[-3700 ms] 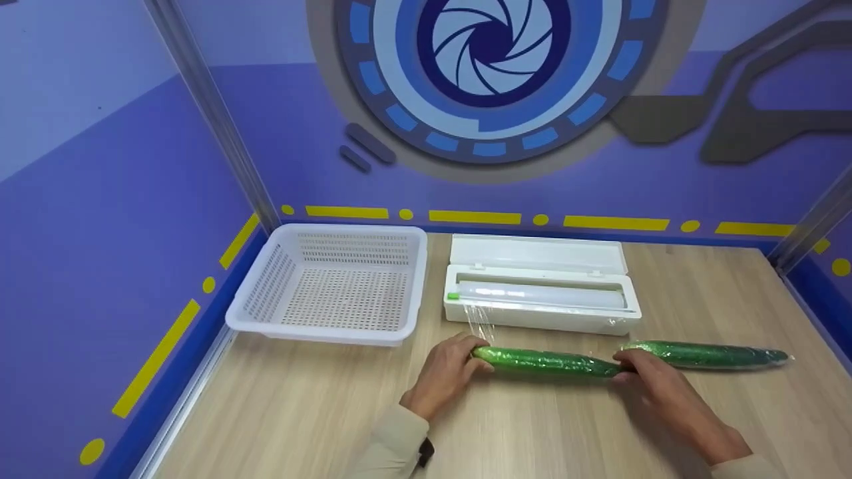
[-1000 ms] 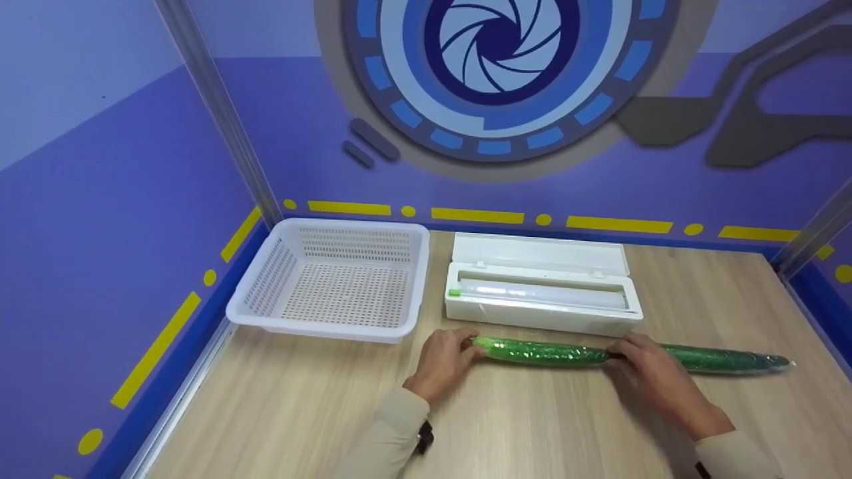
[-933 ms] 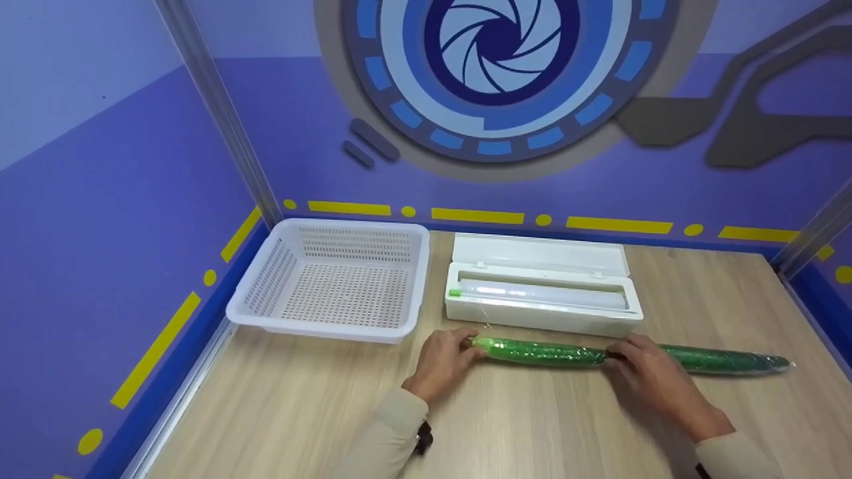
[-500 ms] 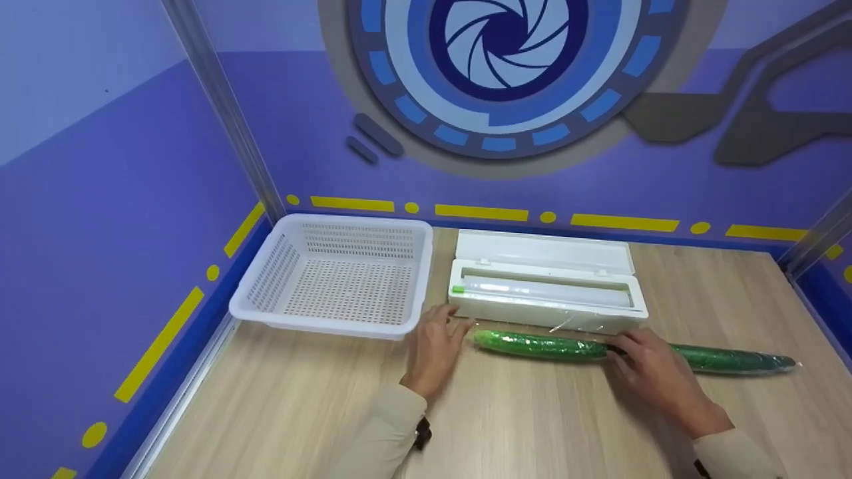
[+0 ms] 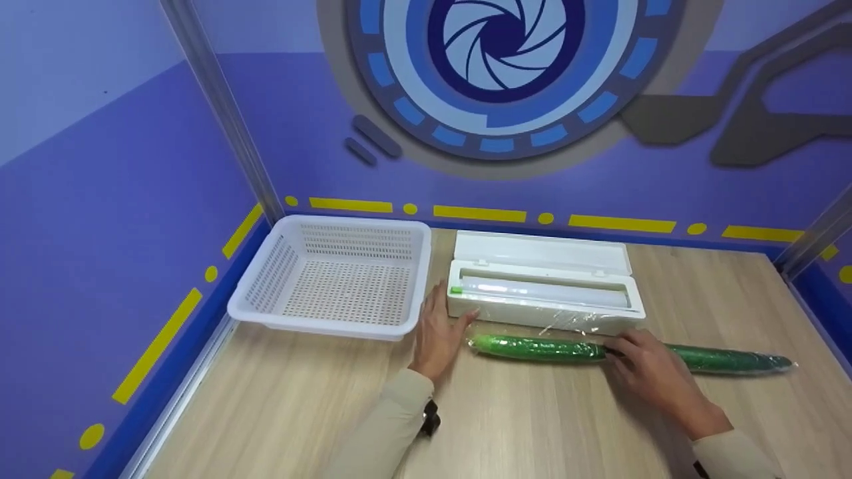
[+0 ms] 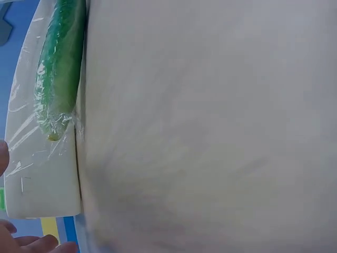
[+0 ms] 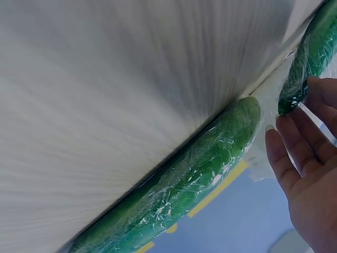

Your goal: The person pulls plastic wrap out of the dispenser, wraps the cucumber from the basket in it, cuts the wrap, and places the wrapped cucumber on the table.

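In the head view a cucumber point(image 5: 539, 348) in cling film lies in front of a white cling film box point(image 5: 546, 319). My right hand point(image 5: 655, 372) pinches its right end between thumb and fingers, as the right wrist view also shows on the cucumber tip point(image 7: 295, 95). My left hand point(image 5: 438, 336) is at the box's left end, fingers stretched along its side and thumb at the front corner. Clear film spreads between the box front and the cucumber. Inside the box sits the film roll point(image 5: 546, 293); the lid point(image 5: 542, 251) is up.
A second wrapped cucumber point(image 5: 739, 360) lies to the right, partly behind my right hand. A white perforated basket point(image 5: 333, 326) stands at the back left, beside the box. Blue printed walls point(image 5: 279, 133) border the table point(image 5: 532, 426) at back and sides.
My left hand has let go of the cucumber's left end and moved up and left to the box's left end, its fingers straightening. The right hand still holds the other end.
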Available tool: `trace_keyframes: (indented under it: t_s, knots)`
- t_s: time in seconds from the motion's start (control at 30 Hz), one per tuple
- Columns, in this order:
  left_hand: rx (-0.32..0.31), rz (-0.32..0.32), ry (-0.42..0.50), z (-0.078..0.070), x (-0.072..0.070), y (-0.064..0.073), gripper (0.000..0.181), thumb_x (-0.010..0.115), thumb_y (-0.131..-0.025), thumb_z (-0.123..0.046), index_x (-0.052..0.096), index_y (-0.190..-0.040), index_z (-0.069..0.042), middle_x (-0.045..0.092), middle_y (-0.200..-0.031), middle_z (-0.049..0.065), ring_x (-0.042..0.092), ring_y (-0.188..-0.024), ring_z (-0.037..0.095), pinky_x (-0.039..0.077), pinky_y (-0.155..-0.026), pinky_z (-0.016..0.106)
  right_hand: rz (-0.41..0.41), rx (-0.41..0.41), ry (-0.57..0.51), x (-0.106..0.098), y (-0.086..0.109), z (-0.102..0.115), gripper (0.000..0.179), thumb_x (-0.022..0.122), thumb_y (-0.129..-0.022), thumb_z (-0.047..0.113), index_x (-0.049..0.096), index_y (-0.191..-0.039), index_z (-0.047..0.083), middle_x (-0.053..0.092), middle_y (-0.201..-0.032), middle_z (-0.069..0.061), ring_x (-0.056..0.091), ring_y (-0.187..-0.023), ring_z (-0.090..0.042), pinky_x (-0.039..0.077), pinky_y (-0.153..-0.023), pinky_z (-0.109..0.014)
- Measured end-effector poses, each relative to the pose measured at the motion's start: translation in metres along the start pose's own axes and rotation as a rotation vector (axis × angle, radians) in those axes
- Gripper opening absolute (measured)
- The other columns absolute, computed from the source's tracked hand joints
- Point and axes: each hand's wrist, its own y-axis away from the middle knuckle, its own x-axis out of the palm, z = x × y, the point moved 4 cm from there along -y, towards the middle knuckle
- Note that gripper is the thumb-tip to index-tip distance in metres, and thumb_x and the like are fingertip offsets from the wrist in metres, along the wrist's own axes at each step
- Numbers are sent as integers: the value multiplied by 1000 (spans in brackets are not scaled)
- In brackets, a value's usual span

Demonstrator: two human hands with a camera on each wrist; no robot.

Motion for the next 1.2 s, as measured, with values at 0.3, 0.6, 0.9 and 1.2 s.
trace_keyframes:
  t_s: [0.3, 0.6, 0.9, 1.2]
  knots:
    - [20, 22, -74, -9, 3, -13, 88, 78, -97, -37, 37, -157, 12, 34, -163, 34, 40, -147, 46, 35, -119, 48, -34, -7, 6, 2, 2, 0, 19, 81, -91, 2, 78, -110, 5, 67, -103, -4, 65, -95, -26, 56, -79, -51]
    - [100, 35, -183, -9, -4, -26, 79, 84, -91, -33, 51, -149, 10, 51, -152, 30, 49, -143, 42, 36, -119, 46, -14, 11, -9, 2, 5, -1, 19, 81, -92, 3, 77, -110, 7, 67, -104, -4, 66, -97, -27, 56, -81, -53]
    - [91, -39, -124, 2, -2, -22, 70, 83, -91, -27, 56, -149, 1, 65, -139, 22, 66, -125, 37, 51, -107, 44, -5, 7, -7, 0, 2, 1, 20, 81, -92, 3, 77, -111, 6, 67, -109, -7, 65, -102, -30, 56, -84, -55]
    - [117, -31, -93, 6, -3, -23, 70, 82, -91, -31, 58, -150, -1, 63, -142, 18, 65, -127, 33, 50, -108, 41, -149, -90, -34, -12, -10, 12, 22, 86, -86, -3, 78, -104, 6, 68, -104, -5, 65, -96, -26, 57, -80, -50]
